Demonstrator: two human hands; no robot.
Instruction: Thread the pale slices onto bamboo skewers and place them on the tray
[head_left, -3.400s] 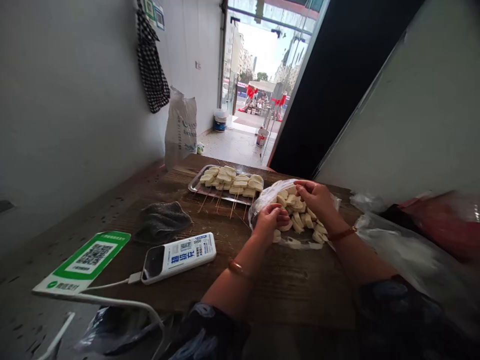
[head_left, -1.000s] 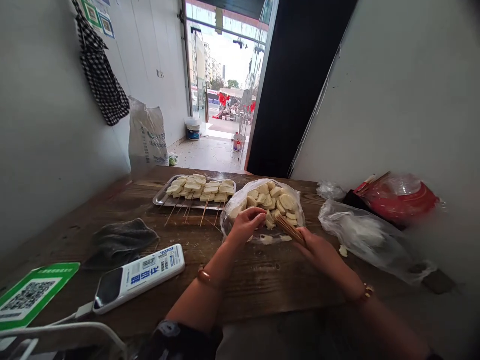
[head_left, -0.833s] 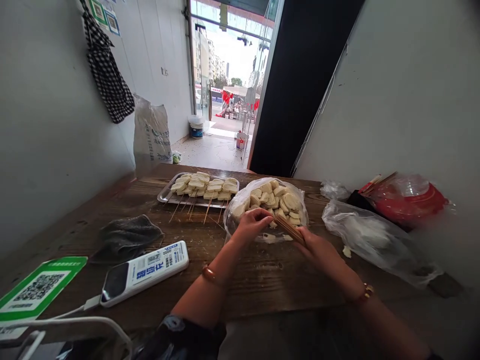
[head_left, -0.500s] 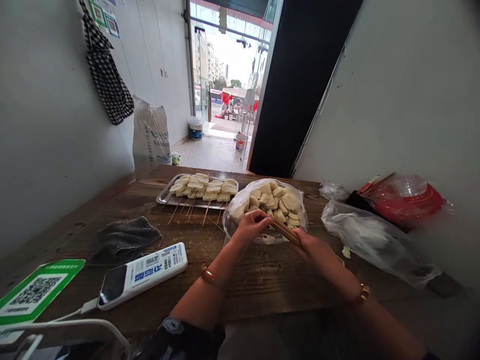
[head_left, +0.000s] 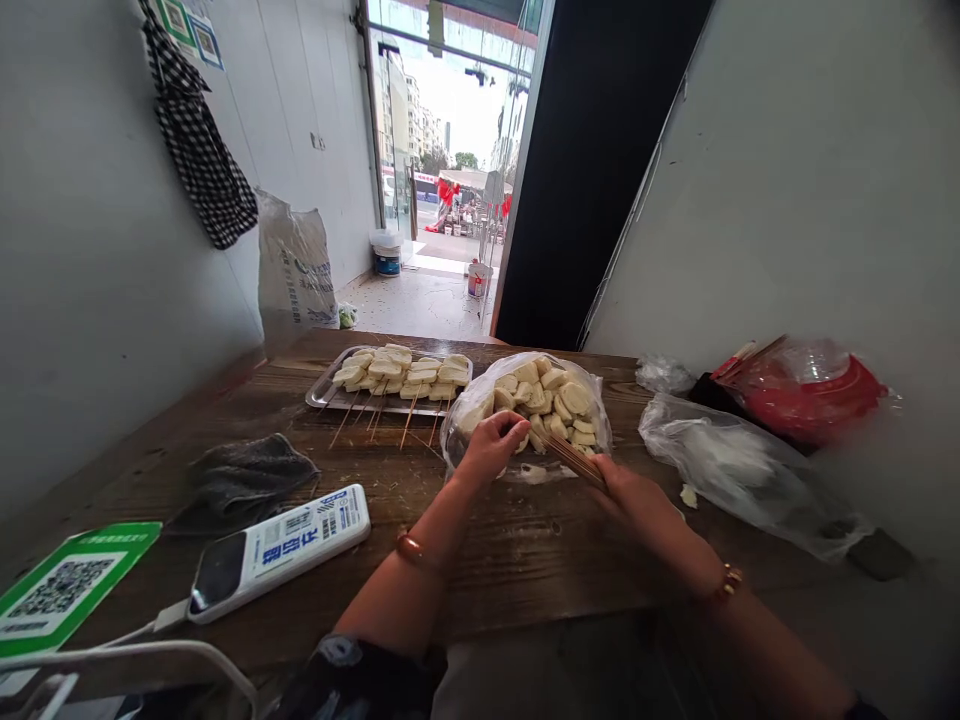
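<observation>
My right hand is wrapped round a bundle of thin wooden skewers, whose far ends point up and left over a clear plastic bag. The open bag holds many pale, thick slices of a food I cannot name for sure. My left hand is closed in a pinch at the bag's near left side, just left of the skewer ends. What its fingertips hold, if anything, is too small to make out. Behind and left lies a metal tray with skewered pale slices, their sticks pointing towards me.
On the left are a dark cloth, a white phone-like device with a cable, and a green QR card. To the right lie a crumpled plastic bag and a red plastic-wrapped bundle. A small pale scrap rests on the table.
My left fingertips have moved left, away from the skewer ends they were touching. The right hand still grips the bundle. The whole view has shifted slightly.
</observation>
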